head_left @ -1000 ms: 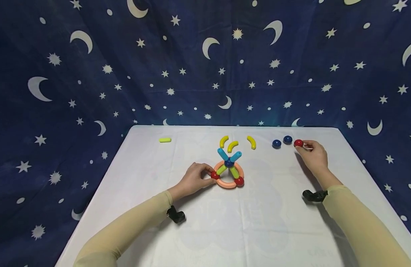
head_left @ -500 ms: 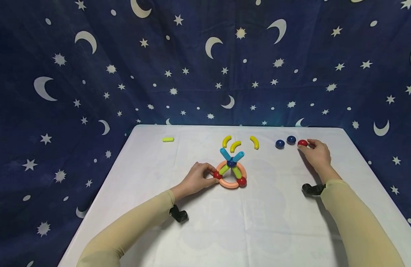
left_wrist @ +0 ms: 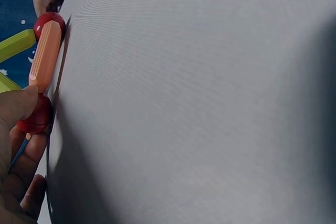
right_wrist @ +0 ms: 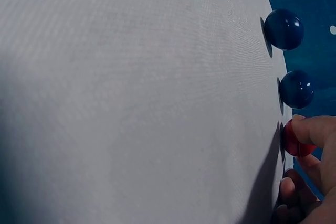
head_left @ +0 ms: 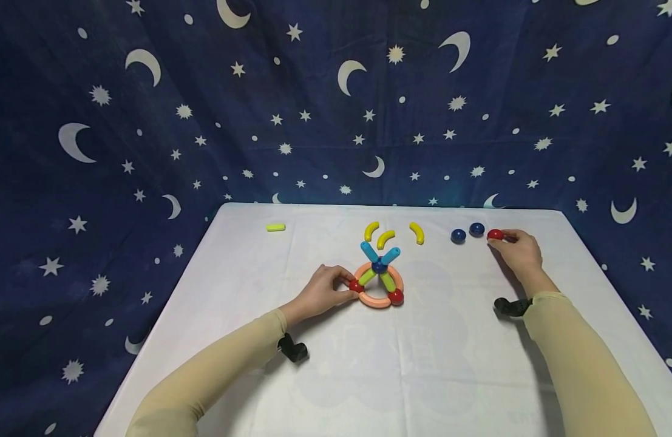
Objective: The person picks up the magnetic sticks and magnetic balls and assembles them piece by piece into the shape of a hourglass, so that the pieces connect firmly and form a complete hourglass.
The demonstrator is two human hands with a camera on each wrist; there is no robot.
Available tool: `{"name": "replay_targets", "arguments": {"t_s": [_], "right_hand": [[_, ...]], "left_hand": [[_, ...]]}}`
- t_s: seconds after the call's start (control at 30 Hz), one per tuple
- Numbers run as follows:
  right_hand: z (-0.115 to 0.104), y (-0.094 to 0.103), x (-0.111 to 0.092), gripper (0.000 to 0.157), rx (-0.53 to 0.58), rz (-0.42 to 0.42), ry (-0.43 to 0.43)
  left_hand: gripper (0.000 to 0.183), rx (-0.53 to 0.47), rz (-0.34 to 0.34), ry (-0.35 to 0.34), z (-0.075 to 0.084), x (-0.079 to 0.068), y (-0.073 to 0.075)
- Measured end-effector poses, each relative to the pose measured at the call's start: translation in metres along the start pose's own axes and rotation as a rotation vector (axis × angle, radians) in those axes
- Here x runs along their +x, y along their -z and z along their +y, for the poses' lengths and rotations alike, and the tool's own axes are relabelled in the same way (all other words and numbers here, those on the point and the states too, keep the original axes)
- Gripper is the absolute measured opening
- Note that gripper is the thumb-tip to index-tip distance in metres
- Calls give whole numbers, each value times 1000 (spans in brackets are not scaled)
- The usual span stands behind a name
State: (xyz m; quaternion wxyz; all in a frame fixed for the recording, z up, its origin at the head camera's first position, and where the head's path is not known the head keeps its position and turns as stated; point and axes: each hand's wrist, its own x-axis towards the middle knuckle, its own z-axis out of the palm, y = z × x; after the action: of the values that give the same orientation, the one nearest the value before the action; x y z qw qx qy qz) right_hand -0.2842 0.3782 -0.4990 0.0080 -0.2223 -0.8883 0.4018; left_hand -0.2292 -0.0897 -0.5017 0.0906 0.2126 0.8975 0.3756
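Observation:
My left hand (head_left: 323, 292) pinches the red ball (head_left: 356, 286) at the left corner of a toy structure on the table. Two curved orange sticks (head_left: 375, 301) link that ball with a second red ball (head_left: 396, 297) in a ring. Two lime sticks (head_left: 388, 281) rise from the red balls to a dark blue ball (head_left: 379, 266), from which two light blue sticks (head_left: 391, 255) spread upward. Far to the right, my right hand (head_left: 520, 252) pinches a loose red ball (right_wrist: 297, 139) between thumb and fingers, low at the tabletop.
Two dark blue balls (head_left: 476, 229) lie just left of the right hand. Several curved yellow sticks (head_left: 416, 233) lie behind the structure. One short lime stick (head_left: 275, 227) rests at the back left of the white table (head_left: 357, 376). A starry cloth (head_left: 314, 109) hangs behind.
The whole head view has shifted slightly, so everything appears a little further right. Both hands keep their pinch on the red balls, and the pieces stay where they were.

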Motion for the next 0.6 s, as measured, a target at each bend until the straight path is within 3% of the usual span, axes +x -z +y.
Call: {"name": "replay_targets", "arguments": {"t_s": [0.33,0.6], "right_hand": [[-1,1,0,74,4,17,-22],[-6,3,-6,76,119,53,-11]], "left_hand": [[32,-17,-6,-3,-2,1,0],[34,-109,-35,19,-2,0,10]]}}
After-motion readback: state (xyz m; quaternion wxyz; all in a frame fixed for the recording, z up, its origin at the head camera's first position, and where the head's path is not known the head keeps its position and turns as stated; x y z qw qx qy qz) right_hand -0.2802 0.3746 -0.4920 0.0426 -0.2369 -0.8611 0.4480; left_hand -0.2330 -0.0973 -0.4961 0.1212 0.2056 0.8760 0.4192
